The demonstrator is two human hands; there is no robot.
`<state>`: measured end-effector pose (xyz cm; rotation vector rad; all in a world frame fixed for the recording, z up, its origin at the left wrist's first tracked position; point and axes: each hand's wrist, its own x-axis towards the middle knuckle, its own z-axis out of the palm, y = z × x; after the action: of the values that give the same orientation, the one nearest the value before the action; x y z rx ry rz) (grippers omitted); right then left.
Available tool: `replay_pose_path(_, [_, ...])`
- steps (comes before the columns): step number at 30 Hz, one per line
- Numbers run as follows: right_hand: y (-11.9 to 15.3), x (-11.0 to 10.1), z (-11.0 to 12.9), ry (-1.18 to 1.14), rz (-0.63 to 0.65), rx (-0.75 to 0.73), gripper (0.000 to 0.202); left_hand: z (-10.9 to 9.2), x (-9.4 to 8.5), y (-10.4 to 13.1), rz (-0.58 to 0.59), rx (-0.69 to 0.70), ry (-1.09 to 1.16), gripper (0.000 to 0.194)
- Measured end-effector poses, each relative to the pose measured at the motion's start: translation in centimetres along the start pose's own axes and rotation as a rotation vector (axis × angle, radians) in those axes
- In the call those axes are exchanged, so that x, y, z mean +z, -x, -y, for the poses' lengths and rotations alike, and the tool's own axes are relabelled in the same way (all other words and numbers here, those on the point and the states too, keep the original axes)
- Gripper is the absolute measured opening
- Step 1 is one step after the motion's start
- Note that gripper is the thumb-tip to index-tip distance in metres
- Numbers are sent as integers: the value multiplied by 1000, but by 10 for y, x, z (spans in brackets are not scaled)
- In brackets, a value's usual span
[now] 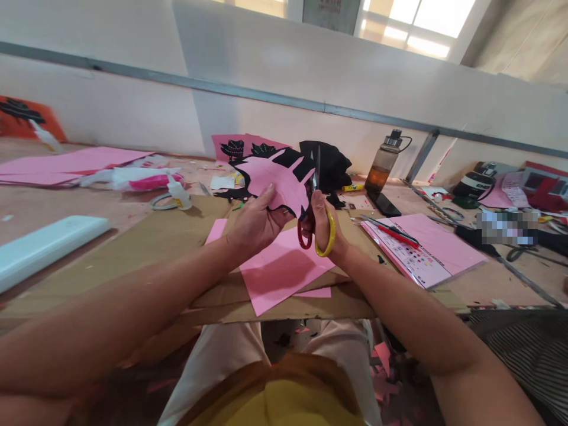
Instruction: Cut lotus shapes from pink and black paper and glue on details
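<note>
My left hand (258,223) grips a cut-out piece of pink paper (270,183) backed with black material, its thumb lying on the pink face. Narrow pink prongs stick out along the piece's upper right side. Wrapped round the handles of a pair of scissors (316,177) is my right hand (326,222); one handle loop is red, the other yellow. The blades point upward, close to the right edge of the cut-out, and I cannot tell whether they touch it. Beneath both hands a pink sheet (284,272) lies on brown cardboard (177,236).
Black cloth (331,168) lies behind the hands. To the right stand a drink bottle (384,160), a phone (384,204) and a pink sheet in a clear sleeve (426,242) with a red pen (397,235). Leftward are a glue bottle (178,192) and a long white case (53,245).
</note>
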<state>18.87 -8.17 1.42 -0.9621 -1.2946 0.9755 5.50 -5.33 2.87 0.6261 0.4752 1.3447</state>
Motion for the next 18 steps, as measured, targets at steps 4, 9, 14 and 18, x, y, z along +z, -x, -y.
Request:
replay_pose_path(4, [0, 0, 0, 6, -26, 3, 73, 0, 1, 0, -25, -3, 21, 42])
replay_pose_path(9, [1, 1, -1, -9, -22, 3, 74, 0, 3, 2, -46, 0, 11, 34])
replay_pose_path(14, [1, 1, -2, -14, -42, 22, 72, 2, 3, 1, -65, 1, 9, 37])
replay_pose_path(18, [2, 1, -2, -14, -53, 20, 70, 2, 3, 0, -64, 1, 5, 35])
